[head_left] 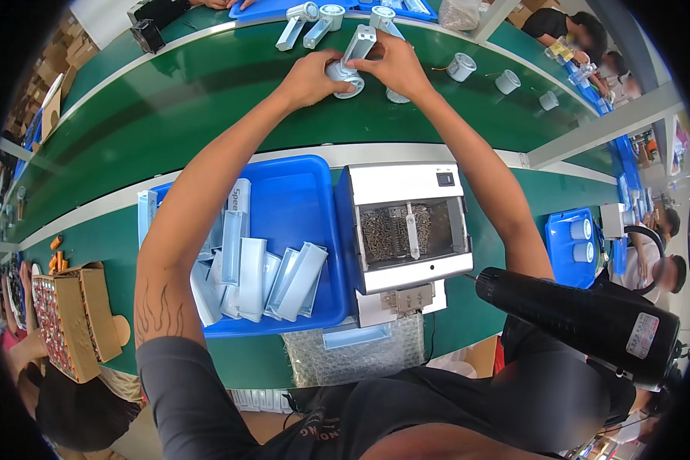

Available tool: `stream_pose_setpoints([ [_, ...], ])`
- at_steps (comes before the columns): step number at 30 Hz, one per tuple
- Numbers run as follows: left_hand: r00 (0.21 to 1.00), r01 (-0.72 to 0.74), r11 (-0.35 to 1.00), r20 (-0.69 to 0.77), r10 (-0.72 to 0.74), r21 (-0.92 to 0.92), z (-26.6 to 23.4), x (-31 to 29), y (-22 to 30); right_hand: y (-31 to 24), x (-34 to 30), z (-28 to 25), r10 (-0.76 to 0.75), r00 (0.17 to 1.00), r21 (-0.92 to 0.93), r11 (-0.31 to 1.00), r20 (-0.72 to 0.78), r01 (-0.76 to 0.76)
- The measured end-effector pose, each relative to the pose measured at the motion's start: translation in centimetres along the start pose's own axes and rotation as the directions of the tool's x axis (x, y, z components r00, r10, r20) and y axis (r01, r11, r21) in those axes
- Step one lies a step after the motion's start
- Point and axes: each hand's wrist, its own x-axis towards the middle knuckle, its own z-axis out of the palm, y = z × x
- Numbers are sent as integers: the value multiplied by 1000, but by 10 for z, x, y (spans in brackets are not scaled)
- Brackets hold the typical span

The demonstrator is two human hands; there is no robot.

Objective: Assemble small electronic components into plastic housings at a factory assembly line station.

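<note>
Head — both hands (312,79) (399,67) grip pale housing (359,47).

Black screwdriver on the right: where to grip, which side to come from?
Grip the black screwdriver by the middle of its barrel, probably with the right hand once that is free of the pale part it holds. Come from above, wrapping around: the barrel is thick, rounded and uncovered there. Its thin bit points toward the screw feeder, so best keep off that end.
</note>
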Motion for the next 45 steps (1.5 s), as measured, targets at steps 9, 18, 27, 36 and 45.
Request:
stream_pose_setpoints([
  [9, 997, -44, 983, -70, 32, -177, 5, -8, -10, 5, 13, -11, -147, 969, 124, 985, 198, 124],
  [18, 992, -43, 984, -124, 21, -171, 7, -11, -7, 13, 27, -13, -141, 944, -9, 989, 299, 151],
  [27, 990, -49, 990, -141, 30, -133, -1, -6, -18, -26, -6, -13, -431, 891, -465, 765, 145, 446],
  [36, 996, 8, 1000, -83, -7, 10, -8, -9, 4, -13, -6, 3, -348, 909, -676, 614, 230, 406],
  [45, 988, 79, 884, -83, -131, -461, -12, -9, 0, -15, -1, 0, -19, 999, -314, 949, 47, 33],
])
